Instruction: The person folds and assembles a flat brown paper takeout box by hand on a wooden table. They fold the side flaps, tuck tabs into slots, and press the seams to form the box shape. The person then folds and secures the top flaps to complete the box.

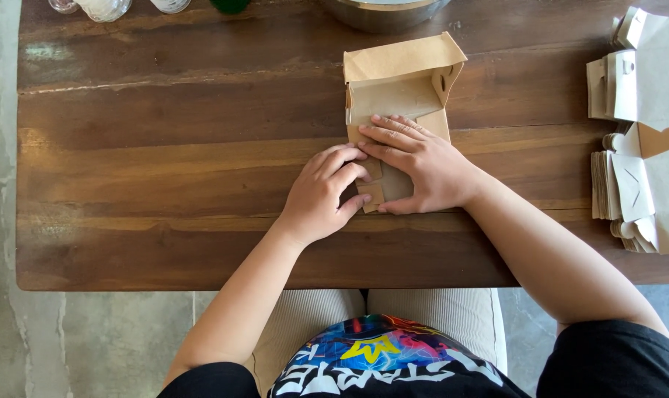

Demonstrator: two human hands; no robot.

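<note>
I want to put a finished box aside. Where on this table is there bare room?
The widest bare patch of the wooden table is left of the left hand. A narrower strip lies between the right hand and the stacks of flat cardboard blanks. The far edge is crowded by glass jars and a metal bowl.
</note>
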